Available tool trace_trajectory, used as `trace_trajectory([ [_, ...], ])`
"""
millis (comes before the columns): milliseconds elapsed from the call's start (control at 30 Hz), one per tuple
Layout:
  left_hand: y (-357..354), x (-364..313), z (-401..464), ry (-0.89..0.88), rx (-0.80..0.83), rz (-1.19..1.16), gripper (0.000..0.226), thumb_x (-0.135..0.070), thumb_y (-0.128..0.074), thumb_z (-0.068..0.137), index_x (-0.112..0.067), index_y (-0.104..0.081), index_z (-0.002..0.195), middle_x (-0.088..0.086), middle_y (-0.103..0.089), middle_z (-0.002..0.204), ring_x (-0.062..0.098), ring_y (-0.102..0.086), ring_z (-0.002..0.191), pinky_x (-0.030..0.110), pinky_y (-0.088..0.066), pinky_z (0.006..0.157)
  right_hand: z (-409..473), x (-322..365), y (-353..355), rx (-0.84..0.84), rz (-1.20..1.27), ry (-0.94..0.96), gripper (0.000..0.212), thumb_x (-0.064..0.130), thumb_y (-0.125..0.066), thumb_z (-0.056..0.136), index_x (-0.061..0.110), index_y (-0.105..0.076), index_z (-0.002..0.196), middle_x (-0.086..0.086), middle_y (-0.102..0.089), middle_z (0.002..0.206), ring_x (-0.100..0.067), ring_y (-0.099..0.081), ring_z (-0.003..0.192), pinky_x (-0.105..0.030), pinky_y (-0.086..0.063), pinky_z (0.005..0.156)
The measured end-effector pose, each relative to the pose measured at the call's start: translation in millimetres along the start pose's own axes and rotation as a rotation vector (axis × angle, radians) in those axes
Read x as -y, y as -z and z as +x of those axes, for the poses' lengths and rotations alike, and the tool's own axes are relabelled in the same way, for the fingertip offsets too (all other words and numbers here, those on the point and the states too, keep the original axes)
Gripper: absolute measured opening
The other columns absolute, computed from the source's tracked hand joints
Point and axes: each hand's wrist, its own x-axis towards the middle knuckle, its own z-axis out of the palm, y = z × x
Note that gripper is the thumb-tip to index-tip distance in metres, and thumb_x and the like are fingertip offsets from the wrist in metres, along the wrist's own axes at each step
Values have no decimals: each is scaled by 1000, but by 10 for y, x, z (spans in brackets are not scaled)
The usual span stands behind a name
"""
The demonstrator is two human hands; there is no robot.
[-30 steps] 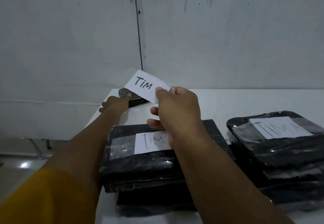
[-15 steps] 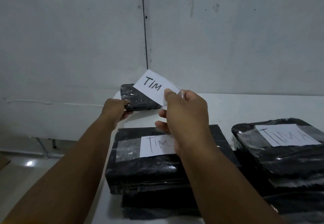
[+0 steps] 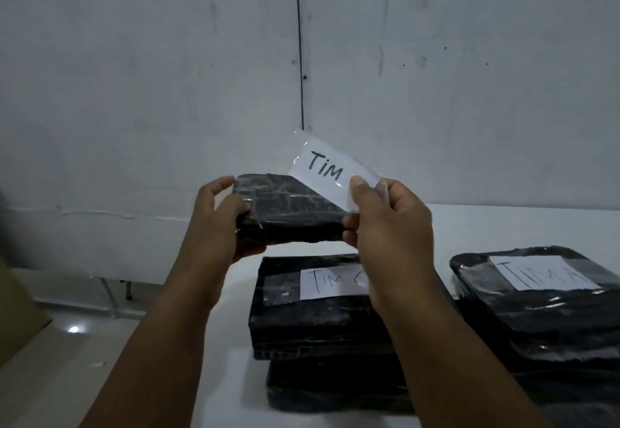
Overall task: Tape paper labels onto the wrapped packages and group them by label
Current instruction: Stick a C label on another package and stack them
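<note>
Both hands were busy: our left hand (image 3: 221, 223) gripped the unlabelled package (image 3: 288, 213) by its left end above the desk (image 3: 503, 226), long axis left-right, while our right hand (image 3: 385, 223) pinched the "TiM" label (image 3: 327, 169) just above its right end.

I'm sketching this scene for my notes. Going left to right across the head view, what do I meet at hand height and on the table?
Left hand → unlabelled black package it holds → right hand pinching the taped TIM label → stack with the TIMA label at far right.
</note>
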Motion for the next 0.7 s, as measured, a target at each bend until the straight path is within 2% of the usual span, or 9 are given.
trace_trajectory([
  [133,-79,-71,-258,-51,-54,130,39,-36,-53,88,-41,-52,127,2,-73,103,28,-71,93,51,-60,85,-50,175,143,65,-174,99,25,37,-68,95,13,-72,93,5,-77,84,-10,-71,70,-32,-60,66],
  [200,-103,-69,-347,-31,-64,160,47,-45,-54,79,-43,-52,126,0,-73,104,23,-68,95,47,-57,84,-75,252,200,97,-238,137,20,37,-72,92,18,-73,96,9,-77,84,-8,-72,73,-27,-61,64],
  [267,-135,-59,-428,-30,-60,186,39,-40,-57,89,-41,-51,127,-4,-71,103,15,-67,91,38,-54,77,-105,304,255,117,-290,171,14,38,-75,90,26,-72,96,17,-75,80,3,-70,72,-16,-56,59],
  [333,-156,-38,-495,-36,-66,223,31,-35,-55,96,-40,-51,126,-9,-71,92,9,-66,84,35,-53,73,-138,341,308,125,-337,190,16,40,-77,87,32,-71,99,16,-73,78,7,-68,71,-13,-54,56],
  [400,-166,-20,-539,-40,-58,266,27,-36,-54,98,-40,-52,124,-9,-73,77,5,-66,77,35,-54,73,-154,357,339,130,-379,193,21,42,-78,86,36,-68,104,14,-72,83,4,-69,71,-16,-56,58],
  [467,-180,-4,-586,-39,-24,296,24,-40,-51,99,-43,-51,123,-17,-74,81,9,-70,75,42,-59,76,-164,359,364,145,-399,169,26,42,-79,86,38,-66,108,13,-71,89,-3,-70,72,-20,-59,63],
  [567,-178,8,-643,-50,20,362,24,-49,-47,100,-49,-46,123,-11,-75,86,9,-71,75,48,-59,80,-144,313,390,171,-385,132,31,42,-80,84,37,-65,111,10,-70,97,-7,-71,81,-29,-62,74],
  [633,-160,32,-643,-64,40,402,27,-52,-48,96,-52,-47,122,-14,-73,94,5,-69,83,47,-58,84,-115,266,399,178,-377,115,33,43,-81,83,38,-65,111,8,-71,101,-9,-71,87,-34,-61,81],
  [700,-151,38,-641,-69,60,445,29,-51,-49,90,-53,-51,119,-20,-68,110,3,-64,103,47,-54,94,-88,222,406,187,-364,95,35,45,-82,82,38,-65,112,7,-72,104,-12,-72,91,-38,-61,85],
])
